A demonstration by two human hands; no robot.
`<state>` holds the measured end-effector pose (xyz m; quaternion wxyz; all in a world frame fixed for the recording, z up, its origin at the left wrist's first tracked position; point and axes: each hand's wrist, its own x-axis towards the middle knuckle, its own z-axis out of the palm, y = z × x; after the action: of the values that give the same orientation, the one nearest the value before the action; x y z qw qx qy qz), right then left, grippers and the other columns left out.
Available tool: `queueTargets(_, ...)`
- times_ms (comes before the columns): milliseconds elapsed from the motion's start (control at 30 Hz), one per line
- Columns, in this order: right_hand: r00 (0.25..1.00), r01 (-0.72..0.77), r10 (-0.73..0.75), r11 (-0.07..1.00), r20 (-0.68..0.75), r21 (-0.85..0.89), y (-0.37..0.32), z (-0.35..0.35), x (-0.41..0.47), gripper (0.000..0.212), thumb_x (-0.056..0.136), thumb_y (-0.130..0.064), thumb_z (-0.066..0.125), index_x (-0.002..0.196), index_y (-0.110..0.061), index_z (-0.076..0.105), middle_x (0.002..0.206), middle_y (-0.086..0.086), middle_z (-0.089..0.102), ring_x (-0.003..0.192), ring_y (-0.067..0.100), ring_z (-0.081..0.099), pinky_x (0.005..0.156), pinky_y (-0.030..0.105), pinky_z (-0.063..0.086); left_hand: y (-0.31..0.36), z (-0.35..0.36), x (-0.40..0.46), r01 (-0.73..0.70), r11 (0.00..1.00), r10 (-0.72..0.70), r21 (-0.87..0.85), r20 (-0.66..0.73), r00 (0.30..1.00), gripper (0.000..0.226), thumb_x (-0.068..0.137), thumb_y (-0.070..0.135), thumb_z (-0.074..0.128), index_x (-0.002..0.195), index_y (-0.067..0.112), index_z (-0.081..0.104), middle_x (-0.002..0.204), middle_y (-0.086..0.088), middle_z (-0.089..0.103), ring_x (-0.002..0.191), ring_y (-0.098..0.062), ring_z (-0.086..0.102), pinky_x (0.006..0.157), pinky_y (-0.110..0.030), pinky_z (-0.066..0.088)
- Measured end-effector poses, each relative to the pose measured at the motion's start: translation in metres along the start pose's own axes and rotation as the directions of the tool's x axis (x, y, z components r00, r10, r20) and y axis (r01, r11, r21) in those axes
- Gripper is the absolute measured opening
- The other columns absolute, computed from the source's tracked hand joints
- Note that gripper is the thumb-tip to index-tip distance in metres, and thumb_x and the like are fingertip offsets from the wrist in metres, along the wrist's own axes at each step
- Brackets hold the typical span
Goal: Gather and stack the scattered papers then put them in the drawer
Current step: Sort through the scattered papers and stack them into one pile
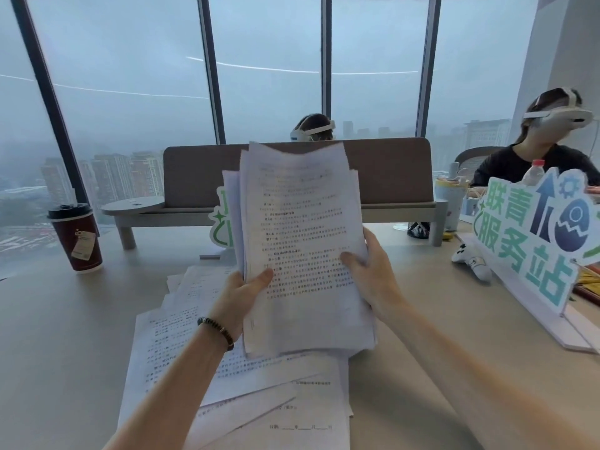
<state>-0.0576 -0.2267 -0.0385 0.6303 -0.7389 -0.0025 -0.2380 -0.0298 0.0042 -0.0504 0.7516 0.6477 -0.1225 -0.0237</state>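
1. Grey window glass and hazy towers behind; our pale beige desk (pixel 65 319) runs the full width.
2. Far left: dark red paper coffee cup with black lid (pixel 75 238), standing well apart from the paperwork.
3. Loose white printed sheets (pixel 168 345) lie overlapped on the desk, not yet gathered.
4. Our left hand (pixel 240 293) pinches the raised stack of white printed papers (pixel 302 241) at its left edge, thumb on top.
5. Our right hand (pixel 370 271) grips the right edge likewise.
6. Handling, we judge: light, floppy, edges uneven; sheets may slide. Hold both long edges, tap square.
7. Right: white and green cut-out sign (pixel 532 235). No drawer in view.
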Motion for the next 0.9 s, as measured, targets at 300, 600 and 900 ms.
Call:
queueTargets(300,0.985,0.16,-0.169,0.967,-0.028,-0.199,-0.005,0.006,-0.013,0.062,0.089,-0.01,0.063,0.137,-0.041,0.039,0.116,-0.011,0.065,0.105,0.018,0.064,0.087,0.048,0.058,0.003,0.004,-0.007,-0.067,0.997,0.063,-0.039,-0.097,0.993,0.012,0.089,0.017,0.067,0.101,0.014,0.071,0.097,-0.007,0.077,0.086,-0.024,0.074,0.077,-0.042,0.06)
queueTargets(600,0.988,0.154,-0.155,0.98,0.002,-0.124,0.012,0.014,-0.032,0.063,0.089,-0.044,0.066,0.143,-0.045,0.034,0.13,-0.022,0.059,0.118,0.007,0.059,0.097,0.042,0.055,0.004,0.0,-0.01,-0.002,0.996,0.001,-0.085,-0.012,1.0,0.039,0.079,0.03,0.07,0.113,0.013,0.068,0.105,-0.011,0.075,0.096,-0.032,0.071,0.083,-0.051,0.057)
queueTargets(900,0.985,0.169,-0.171,0.983,-0.029,-0.068,-0.012,0.011,-0.012,0.068,0.099,-0.046,0.055,0.151,-0.055,0.013,0.139,-0.016,0.053,0.12,0.011,0.058,0.1,0.043,0.051,0.007,0.002,-0.012,-0.028,0.999,0.029,-0.027,0.021,0.999,0.027,0.088,0.022,0.067,0.114,0.014,0.068,0.105,-0.009,0.075,0.096,-0.029,0.072,0.082,-0.048,0.058)
